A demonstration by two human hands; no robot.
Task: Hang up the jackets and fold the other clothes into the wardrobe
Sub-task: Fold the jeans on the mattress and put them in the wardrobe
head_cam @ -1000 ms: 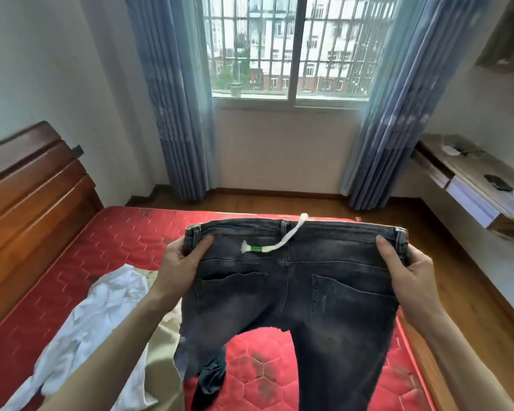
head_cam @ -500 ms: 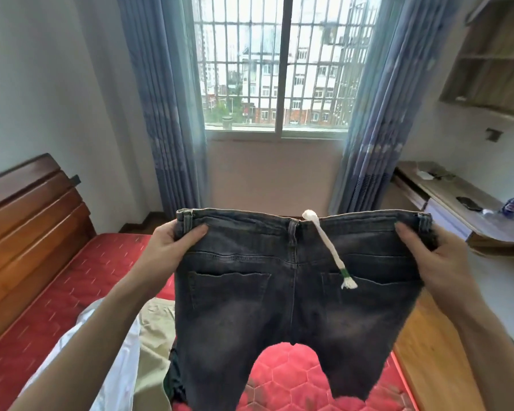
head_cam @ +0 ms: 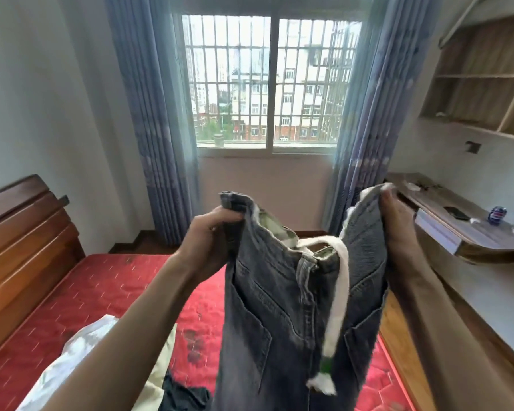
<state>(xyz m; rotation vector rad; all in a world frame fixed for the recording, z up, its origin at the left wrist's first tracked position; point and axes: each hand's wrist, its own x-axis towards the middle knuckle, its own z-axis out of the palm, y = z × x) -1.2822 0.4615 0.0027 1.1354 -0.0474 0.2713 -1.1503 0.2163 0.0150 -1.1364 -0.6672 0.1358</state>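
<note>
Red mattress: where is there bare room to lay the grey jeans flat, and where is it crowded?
The red quilted mattress shows a bare stretch between the wooden headboard and the left forearm, up to its far edge. A narrower strip lies right of the faded grey denim jeans. The near-left part is crowded by a crumpled white garment, a beige one and dark cloth.

The person is holding up dark grey denim jeans [head_cam: 282,295] over the red quilted mattress [head_cam: 107,286]. The left hand [head_cam: 212,229] and the right hand [head_cam: 398,229] are each gripping one side of the waistband, and the white drawstring [head_cam: 337,301] is hanging between them.
</note>
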